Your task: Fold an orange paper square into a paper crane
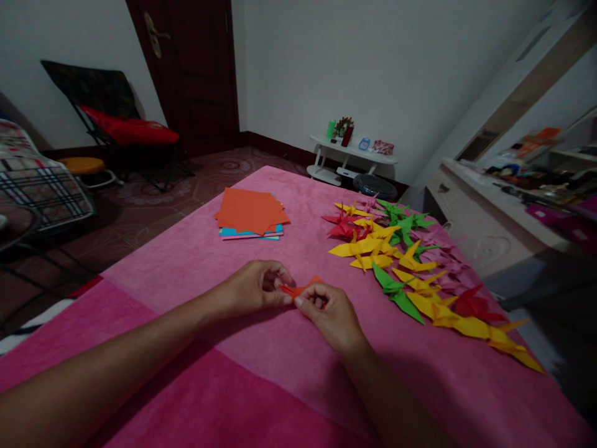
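Observation:
Between my two hands, just above the pink tablecloth (196, 249), is a small folded piece of orange paper (303, 289). My left hand (261, 286) pinches its left end between thumb and fingers. At the other end, my right hand (333, 311) is closed on it, thumb in front. The fingers cover much of the paper, so its exact shape is hard to make out. Farther off lies a stack of square paper sheets (252, 210), orange on top with blue and other colours beneath. To the right spread many folded paper cranes (373, 246) in yellow, green, red and pink.
A low white shelf (354, 149) with bottles and a plant stands by the far wall. At right is a dresser (485, 211) crowded with small items. Chairs, one with a red cushion (133, 127), stand at left near a dark door (191, 74).

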A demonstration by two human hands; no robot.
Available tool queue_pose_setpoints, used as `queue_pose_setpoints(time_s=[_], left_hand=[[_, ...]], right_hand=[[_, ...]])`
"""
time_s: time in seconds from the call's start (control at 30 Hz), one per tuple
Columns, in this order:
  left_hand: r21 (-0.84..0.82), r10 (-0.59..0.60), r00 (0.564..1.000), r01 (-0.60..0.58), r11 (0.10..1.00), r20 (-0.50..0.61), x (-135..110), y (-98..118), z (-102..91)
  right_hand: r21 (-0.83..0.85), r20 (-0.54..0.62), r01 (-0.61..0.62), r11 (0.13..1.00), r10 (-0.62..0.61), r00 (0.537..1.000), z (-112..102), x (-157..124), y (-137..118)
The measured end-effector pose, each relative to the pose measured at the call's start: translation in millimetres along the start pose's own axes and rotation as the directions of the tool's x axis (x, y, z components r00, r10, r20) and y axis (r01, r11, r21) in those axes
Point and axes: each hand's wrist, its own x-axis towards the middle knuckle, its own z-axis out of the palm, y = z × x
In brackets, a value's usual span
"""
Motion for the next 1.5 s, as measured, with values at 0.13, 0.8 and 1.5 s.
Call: queue_pose_setpoints(time_s=[0.13,0.8,1.5], left_hand=[[0.111,-0.002,0.994,0.014,0.994,-0.109,0.6,1.0,11.8],[0.104,0.064,0.983,-0.046,0.994,-0.175,-3.3,3.2,25.8],[0.057,0.0,0.995,0.006,0.998,-0.095,-4.3,2.8,22.8]], right_hand=[[-0.034,0.001,0.011,0.999,-0.011,1.0,-0.6,-0.8,-0.1],[-0.071,-0.011,0.012,0.997,-0.013,1.0,0.4,-1.2,0.5],[0.164,0.004,-0.103,0.981,0.104,0.995,-9.3,-0.5,-5.7]])
